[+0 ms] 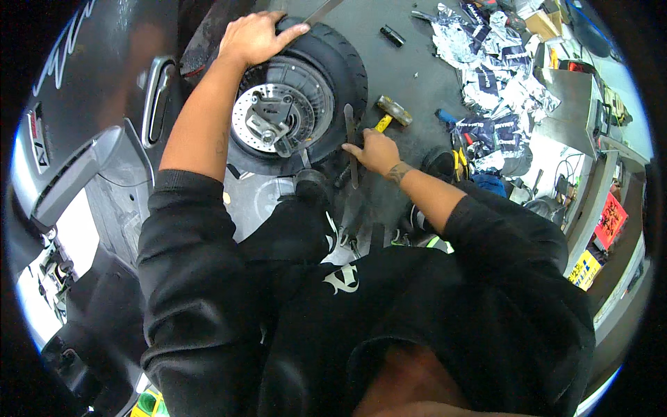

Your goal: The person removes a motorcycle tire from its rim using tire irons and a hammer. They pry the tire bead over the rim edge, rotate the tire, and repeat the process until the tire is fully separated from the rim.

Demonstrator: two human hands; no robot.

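Observation:
A wheel with a black tire [356, 73] rests ahead of me, its hub facing up, with a drilled brake disc [244, 118] and a metal bracket on it. My left hand [256, 38] lies over the tire's far edge, its thumb on a flat metal tire lever [324, 12] that runs out to the upper right. Beside the tire's right edge, my right hand [379, 151] grips a second tire lever [349, 124], thumb across it. A hammer [394, 110] with a yellow handle lies behind that hand, partly hidden by it.
A dark vehicle body [90, 76] stands close on the left. Crumpled silver and navy wrapping [490, 76] covers the floor at the upper right, with pliers [460, 158] near it. A black cylinder [392, 35] lies beyond the tire. My shoe [313, 186] is against the wheel's near side.

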